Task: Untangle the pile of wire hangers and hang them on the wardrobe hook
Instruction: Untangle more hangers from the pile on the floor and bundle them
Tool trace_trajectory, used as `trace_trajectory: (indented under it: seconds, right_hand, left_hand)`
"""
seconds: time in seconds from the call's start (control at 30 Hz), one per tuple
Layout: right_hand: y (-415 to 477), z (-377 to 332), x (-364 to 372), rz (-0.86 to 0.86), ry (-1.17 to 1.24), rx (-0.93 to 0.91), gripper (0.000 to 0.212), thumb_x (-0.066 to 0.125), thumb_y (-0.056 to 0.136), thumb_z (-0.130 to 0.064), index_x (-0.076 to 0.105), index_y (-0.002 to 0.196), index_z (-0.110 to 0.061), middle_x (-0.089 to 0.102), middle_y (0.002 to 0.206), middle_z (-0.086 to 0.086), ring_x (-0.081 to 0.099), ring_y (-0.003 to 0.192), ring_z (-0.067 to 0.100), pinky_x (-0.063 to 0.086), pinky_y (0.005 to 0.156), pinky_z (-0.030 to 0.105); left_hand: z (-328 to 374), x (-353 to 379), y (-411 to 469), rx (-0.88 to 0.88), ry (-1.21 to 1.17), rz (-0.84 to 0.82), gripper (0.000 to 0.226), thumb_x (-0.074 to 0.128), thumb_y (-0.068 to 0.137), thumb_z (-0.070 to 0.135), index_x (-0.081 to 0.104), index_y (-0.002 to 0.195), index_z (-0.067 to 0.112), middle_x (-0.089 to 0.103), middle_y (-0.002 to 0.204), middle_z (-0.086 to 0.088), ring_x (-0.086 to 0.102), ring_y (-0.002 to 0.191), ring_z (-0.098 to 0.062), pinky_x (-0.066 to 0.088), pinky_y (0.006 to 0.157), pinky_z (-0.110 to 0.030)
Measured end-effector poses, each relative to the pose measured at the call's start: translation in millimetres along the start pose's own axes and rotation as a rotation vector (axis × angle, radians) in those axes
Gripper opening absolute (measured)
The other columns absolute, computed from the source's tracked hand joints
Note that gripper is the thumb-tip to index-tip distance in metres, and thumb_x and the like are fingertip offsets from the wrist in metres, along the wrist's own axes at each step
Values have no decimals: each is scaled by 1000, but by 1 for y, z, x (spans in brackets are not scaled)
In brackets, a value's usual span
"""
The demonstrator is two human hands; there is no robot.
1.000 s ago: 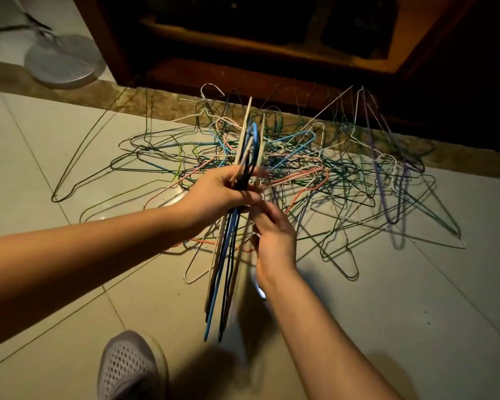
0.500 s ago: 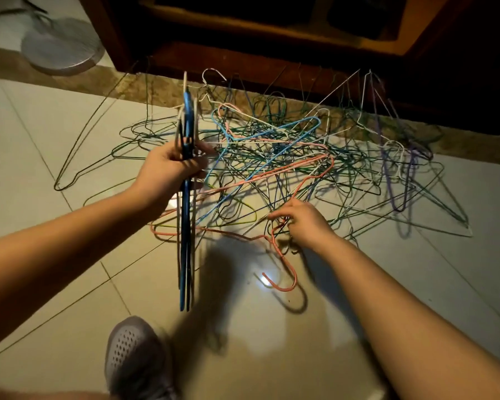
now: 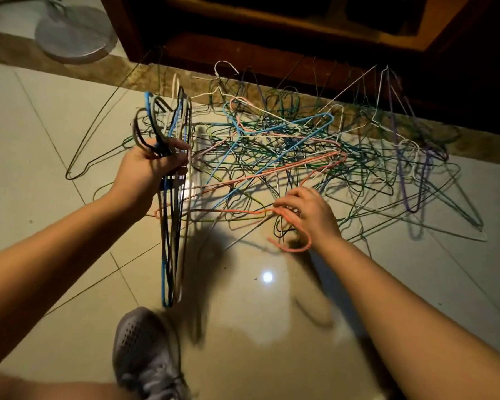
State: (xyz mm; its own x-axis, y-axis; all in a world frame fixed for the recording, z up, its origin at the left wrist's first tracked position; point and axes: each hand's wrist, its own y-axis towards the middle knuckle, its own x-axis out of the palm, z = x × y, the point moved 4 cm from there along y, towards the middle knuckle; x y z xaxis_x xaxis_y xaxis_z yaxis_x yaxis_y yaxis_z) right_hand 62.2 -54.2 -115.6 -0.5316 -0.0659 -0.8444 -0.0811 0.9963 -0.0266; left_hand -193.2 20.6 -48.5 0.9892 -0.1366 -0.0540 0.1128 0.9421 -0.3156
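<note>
Head cam: left hand (image 3: pixel 150 166) grips a bundle of freed hangers (image 3: pixel 171 203) w/ hooks up (kept clear of the pile (image 3: pixel 300 157)), right hand (image 3: pixel 306 212) pinches an orange hanger (image 3: pixel 292 243) at the pile's near edge, prob. to work it loose.

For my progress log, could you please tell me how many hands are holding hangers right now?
2. The left hand grips a bundle of hangers; the right hand grips the orange hanger at the near edge of the pile.
</note>
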Motion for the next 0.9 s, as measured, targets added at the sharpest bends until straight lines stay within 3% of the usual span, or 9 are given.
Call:
trace_trajectory:
  seconds: [0.07,0.13,0.23,0.37,0.5,0.6,0.67,0.8,0.9]
  right_hand:
    - [6,-10,-11,100,92,-38,27,57,82,-29,74,94,-12,65,92,9,47,86,15,29,65,16]
    - [15,-18,-23,188,173,-49,26,55,83,-24,74,93,-9,66,91,11,42,85,7,34,69,13]
    - [30,-24,-39,298,40,-61,27,56,84,-33,74,92,-15,69,90,4,50,85,19,34,68,25]
    - [39,-30,-66,429,64,-38,23,68,78,-28,74,93,-11,70,86,5,51,83,25,31,71,28]
    - [44,-21,-72,331,-68,200,24,62,86,-36,71,102,-21,67,98,-7,38,92,9,17,70,27]
    - [44,-21,-75,258,119,232,22,62,88,-28,72,101,-15,68,95,-3,55,94,17,39,82,31]
    - [41,-20,-72,192,304,284,19,62,88,-20,72,102,-10,64,87,-4,59,89,16,44,81,29]
    - [34,-22,-64,91,397,304,14,61,88,-16,72,85,-7,52,61,-3,44,60,11,33,60,26]
    - [32,-30,-51,34,396,343,23,59,89,-17,62,67,-15,45,51,-5,38,50,8,27,53,26]
  left_hand:
    - [3,-8,1,32,-17,33,14,57,88,8,61,88,22,58,85,4,58,74,-11,50,58,-20]
    - [5,-15,3,51,-29,69,15,57,88,8,60,87,24,59,85,6,58,74,-10,49,59,-21]
    - [4,-23,8,43,-30,107,18,56,89,9,62,85,26,61,90,8,59,79,-12,49,63,-26]
    - [4,-26,9,32,-35,117,18,57,89,9,64,87,26,62,92,4,60,83,-16,50,68,-30]
    - [9,-26,7,47,-31,128,16,54,90,7,61,92,22,61,91,3,60,81,-13,49,67,-28]
    - [10,-24,6,38,-34,137,16,54,90,7,61,90,22,61,92,3,59,81,-13,49,66,-27]
    - [9,-23,6,33,-36,136,17,55,89,6,61,89,22,61,90,4,59,78,-13,49,64,-26]
    - [7,-22,4,30,-41,139,16,54,90,6,60,90,21,62,94,3,60,78,-12,52,57,-20]
    - [6,-22,4,19,-43,153,19,53,90,5,60,92,22,62,93,-1,61,76,-13,52,58,-20]
